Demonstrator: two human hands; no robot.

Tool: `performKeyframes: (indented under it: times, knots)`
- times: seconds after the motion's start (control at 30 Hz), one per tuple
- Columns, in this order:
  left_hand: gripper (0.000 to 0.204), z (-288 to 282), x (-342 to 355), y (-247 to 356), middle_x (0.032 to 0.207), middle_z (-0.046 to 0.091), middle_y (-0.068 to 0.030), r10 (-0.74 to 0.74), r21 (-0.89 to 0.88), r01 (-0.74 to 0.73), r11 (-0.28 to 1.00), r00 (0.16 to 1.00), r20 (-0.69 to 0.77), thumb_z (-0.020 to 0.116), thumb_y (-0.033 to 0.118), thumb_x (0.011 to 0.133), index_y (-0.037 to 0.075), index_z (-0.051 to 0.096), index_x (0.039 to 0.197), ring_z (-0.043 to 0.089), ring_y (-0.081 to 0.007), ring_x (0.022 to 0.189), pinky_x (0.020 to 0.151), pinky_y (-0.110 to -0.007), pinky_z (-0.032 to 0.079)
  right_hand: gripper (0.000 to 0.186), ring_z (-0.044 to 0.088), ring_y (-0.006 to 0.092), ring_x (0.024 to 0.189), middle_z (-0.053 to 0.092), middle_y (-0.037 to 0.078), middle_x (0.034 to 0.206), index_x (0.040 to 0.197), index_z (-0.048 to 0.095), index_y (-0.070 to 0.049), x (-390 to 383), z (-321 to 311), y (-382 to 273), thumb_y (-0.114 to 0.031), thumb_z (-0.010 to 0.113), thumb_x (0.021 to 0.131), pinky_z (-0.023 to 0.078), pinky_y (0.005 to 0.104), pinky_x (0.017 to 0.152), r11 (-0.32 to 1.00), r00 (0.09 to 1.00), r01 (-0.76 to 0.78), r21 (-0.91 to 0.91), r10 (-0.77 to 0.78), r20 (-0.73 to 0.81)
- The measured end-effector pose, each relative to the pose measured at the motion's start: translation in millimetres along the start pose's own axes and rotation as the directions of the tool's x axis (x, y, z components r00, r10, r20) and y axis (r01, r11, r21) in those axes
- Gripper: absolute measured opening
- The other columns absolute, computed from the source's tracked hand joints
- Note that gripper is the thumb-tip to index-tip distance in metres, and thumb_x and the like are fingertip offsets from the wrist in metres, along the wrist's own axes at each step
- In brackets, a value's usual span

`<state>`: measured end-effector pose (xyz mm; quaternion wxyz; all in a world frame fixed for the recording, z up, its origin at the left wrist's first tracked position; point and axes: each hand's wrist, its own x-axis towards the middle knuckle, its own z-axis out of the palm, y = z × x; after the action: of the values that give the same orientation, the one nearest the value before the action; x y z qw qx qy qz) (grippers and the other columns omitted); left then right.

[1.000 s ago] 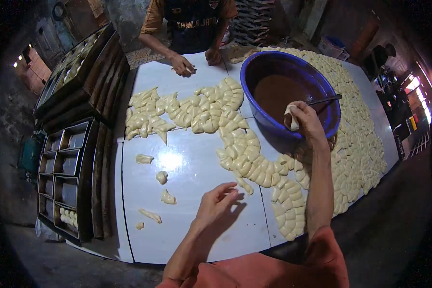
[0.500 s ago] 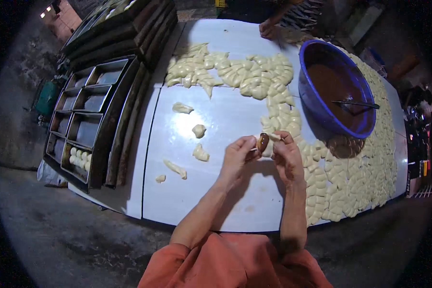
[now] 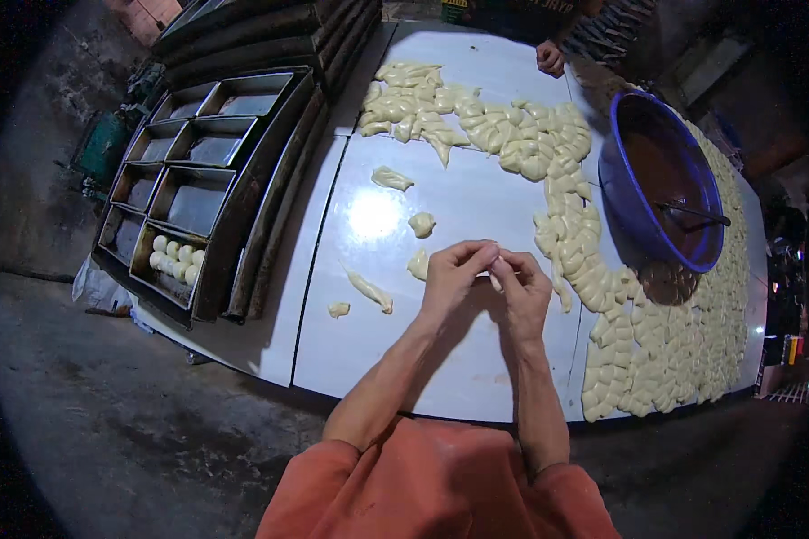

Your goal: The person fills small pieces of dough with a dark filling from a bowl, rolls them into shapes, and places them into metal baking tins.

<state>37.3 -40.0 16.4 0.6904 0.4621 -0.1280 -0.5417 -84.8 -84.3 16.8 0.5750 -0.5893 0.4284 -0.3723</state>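
My left hand [image 3: 457, 277] and my right hand [image 3: 523, 292] meet over the table, fingertips pinched together on a small piece of dough [image 3: 495, 283]. Only a pale end of it shows between the fingers; the rest is hidden. Loose dough scraps lie to the left of my hands: a round lump [image 3: 422, 225], a long strip [image 3: 368, 292], a small bit [image 3: 338, 310] and a flat piece [image 3: 392, 178]. A scrap [image 3: 418, 263] sits partly behind my left hand. To the right, a band of flattened pale dough pieces [image 3: 571, 235] curves across the table.
A blue tub [image 3: 613, 180] of brown filling [image 3: 661, 171] stands at right, a dark-handled utensil [image 3: 706, 214] in it. At left are stacked metal baking pans [image 3: 198, 202]; one compartment holds white dough balls [image 3: 178, 259]. Another person's hand [image 3: 550, 59] rests at the far table edge.
My fingers have drawn together; the brown filling seen on the dough is now hidden. The view has shifted, so the table and pans appear farther right.
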Motion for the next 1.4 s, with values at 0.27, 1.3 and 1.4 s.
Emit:
performKeyframes:
  times: [0.27, 1.3, 1.4]
  knots:
    - [0.031, -18.6, -6.5, 41.2, 0.097, 0.072, -0.0100, -0.150, 0.202, 0.125, 0.971, 0.982, 0.115, 0.075, 0.021, 0.091, -0.002, 0.069, 0.113, 0.070, -0.0162, 0.086, 0.071, -0.029, 0.059, 0.039, 0.058, 0.0124, 0.095, 0.062, 0.008, 0.119, 0.126, 0.069, -0.005, -13.8, -4.2, -25.9, -0.007, 0.073, 0.087, 0.051, 0.0268, 0.078, 0.979, 0.966, 0.175, -0.102, -0.150, 0.210]
    - [0.027, -67.0, -101.9, 16.2, 0.124, 0.063, -0.0142, 0.122, 0.926, -0.302, 0.225, 0.952, 0.281, 0.062, 0.021, 0.095, 0.007, 0.068, 0.118, 0.065, -0.0325, 0.107, 0.089, -0.042, 0.053, 0.025, 0.065, 0.0338, 0.100, 0.066, 0.016, 0.113, 0.115, 0.066, -0.002, -45.1, 30.1, -10.9, -0.014, 0.063, 0.094, 0.052, 0.0427, 0.087, 0.791, 0.968, 0.195, -0.579, -0.060, 0.244]
    - [0.025, -76.5, -104.2, 18.0, 0.121, 0.065, -0.0138, 0.174, 0.897, -0.338, 0.285, 0.938, 0.298, 0.063, 0.019, 0.094, 0.006, 0.068, 0.115, 0.066, -0.0328, 0.105, 0.088, -0.041, 0.054, 0.028, 0.065, 0.0343, 0.101, 0.065, 0.016, 0.117, 0.119, 0.064, -0.002, -18.6, 63.8, -20.5, -0.011, 0.064, 0.092, 0.053, 0.0436, 0.088, 0.670, 0.912, 0.396, -0.628, -0.207, 0.354]
